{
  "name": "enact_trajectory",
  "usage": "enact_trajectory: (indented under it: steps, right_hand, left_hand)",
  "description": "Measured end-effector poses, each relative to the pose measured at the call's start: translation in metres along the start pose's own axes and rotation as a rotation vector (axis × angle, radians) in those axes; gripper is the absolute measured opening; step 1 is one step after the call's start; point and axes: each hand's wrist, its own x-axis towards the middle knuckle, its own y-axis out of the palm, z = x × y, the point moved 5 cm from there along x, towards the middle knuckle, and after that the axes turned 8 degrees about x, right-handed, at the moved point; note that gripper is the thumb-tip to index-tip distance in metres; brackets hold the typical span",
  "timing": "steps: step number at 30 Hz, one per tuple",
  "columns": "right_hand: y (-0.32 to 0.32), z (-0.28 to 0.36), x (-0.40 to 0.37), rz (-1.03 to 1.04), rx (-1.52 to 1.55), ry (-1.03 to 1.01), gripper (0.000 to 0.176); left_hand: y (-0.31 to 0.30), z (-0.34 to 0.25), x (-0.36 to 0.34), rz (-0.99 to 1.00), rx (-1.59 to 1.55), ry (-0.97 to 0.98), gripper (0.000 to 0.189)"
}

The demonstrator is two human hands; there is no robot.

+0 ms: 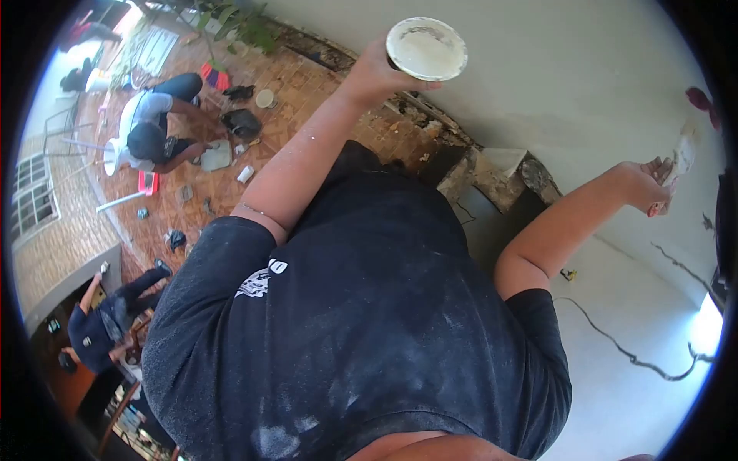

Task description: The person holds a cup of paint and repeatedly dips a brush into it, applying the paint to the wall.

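Observation:
My left hand (377, 79) is wrapped round a small round tub (427, 51), which shows a white rim and off-white, paste-like contents. It is held up in front of the pale wall (538, 65). Out to the right, my right hand (647, 186) has its fingers closed on a whitish, blurred, flat piece (683, 150) that points upward along the wall. I cannot tell what kind of thing this piece is. White dust marks the front of my dark shirt (361, 292).
On the tiled floor (307, 84), a person (150, 127) bends over a pale container (217, 155). Another person (108, 323) in dark clothes is at the lower left. Broken masonry (500, 177) lies along the wall's foot. A dark cable (630, 357) crosses the pale surface at right.

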Motion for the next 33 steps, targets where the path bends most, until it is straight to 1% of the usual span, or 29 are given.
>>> enact_trajectory:
  steps: [1, 2, 4, 6, 8, 10, 12, 14, 16, 18, 20, 22, 23, 24, 25, 26, 28, 30, 31, 32, 33]
  right_hand:
    - [0.004, 0.003, -0.009, -0.015, -0.088, -0.037, 0.020]
    - [-0.036, -0.030, -0.001, 0.022, -0.204, -0.021, 0.021]
    - [-0.115, -0.097, 0.012, 0.101, -0.440, -0.001, 0.024]
    - [-0.119, -0.082, -0.045, 0.069, -0.522, 0.037, 0.024]
    - [-0.146, -0.088, -0.068, -0.025, -0.594, 0.121, 0.019]
    - [-0.182, -0.104, -0.079, -0.164, -0.440, 0.371, 0.017]
    - [-0.191, -0.099, -0.090, -0.301, -0.417, 0.507, 0.015]
    - [-0.173, -0.098, -0.091, -0.419, -0.524, 0.533, 0.012]
    - [-0.148, -0.109, -0.040, 0.125, -1.161, 0.409, 0.010]
    - [-0.070, -0.064, -0.032, 0.123, -0.905, 0.269, 0.013]
    - [-0.042, -0.044, -0.019, -0.162, -0.216, 0.431, 0.020]
    - [-0.004, -0.011, -0.034, -0.170, -0.116, 0.146, 0.023]
    - [0.004, -0.001, -0.043, -0.173, -0.068, 0.005, 0.026]
    - [-0.016, -0.018, -0.027, -0.087, -0.167, 0.015, 0.025]
    - [-0.059, -0.049, 0.002, -0.002, -0.265, 0.023, 0.026]
    - [-0.089, -0.071, 0.012, 0.081, -0.362, 0.027, 0.027]
    - [-0.097, -0.081, -0.041, -0.010, -0.267, 0.086, 0.027]
    - [-0.089, -0.073, -0.084, -0.016, -0.551, 0.115, 0.023]
    - [-0.096, -0.076, -0.099, -0.053, -0.587, 0.166, 0.023]
    - [-0.102, -0.071, -0.114, -0.089, -0.628, 0.215, 0.022]
    - [-0.103, -0.066, -0.121, -0.127, -0.666, 0.250, 0.021]
  left_hand:
    - [-0.002, 0.002, -0.003, -0.014, 0.019, 0.002, 0.073]
    - [-0.004, 0.005, -0.005, -0.012, 0.024, -0.036, 0.073]
    - [-0.005, 0.002, -0.009, -0.018, 0.000, -0.044, 0.073]
    - [-0.009, -0.001, -0.009, -0.016, -0.041, -0.036, 0.073]
    - [-0.016, 0.003, -0.012, -0.004, -0.094, -0.034, 0.074]
    - [-0.028, 0.010, -0.014, -0.035, -0.093, 0.011, 0.081]
    - [-0.038, 0.006, -0.012, -0.060, -0.047, 0.036, 0.088]
    - [-0.046, 0.004, -0.015, -0.102, -0.085, 0.042, 0.088]
    - [-0.052, 0.001, -0.017, -0.155, -0.139, 0.053, 0.087]
    - [-0.062, -0.004, -0.019, -0.171, -0.037, 0.030, 0.086]
    - [-0.070, -0.005, -0.022, -0.198, 0.024, 0.022, 0.085]
    - [-0.079, -0.002, -0.024, -0.247, 0.048, 0.042, 0.084]
    - [-0.084, 0.000, -0.024, -0.252, 0.045, 0.046, 0.084]
    - [-0.089, 0.004, -0.023, -0.255, 0.042, 0.049, 0.085]
    - [-0.093, 0.006, -0.021, -0.256, 0.039, 0.052, 0.085]
    - [-0.093, 0.004, -0.022, -0.235, 0.013, 0.001, 0.086]
    - [-0.090, -0.007, -0.018, -0.185, -0.046, -0.081, 0.088]
    - [-0.091, -0.003, -0.012, -0.188, -0.006, -0.026, 0.081]
    - [-0.095, -0.002, -0.017, -0.197, 0.028, -0.011, 0.078]
    - [-0.095, 0.000, -0.020, -0.227, 0.072, -0.057, 0.078]
    - [-0.098, 0.000, -0.022, -0.220, 0.075, -0.051, 0.078]
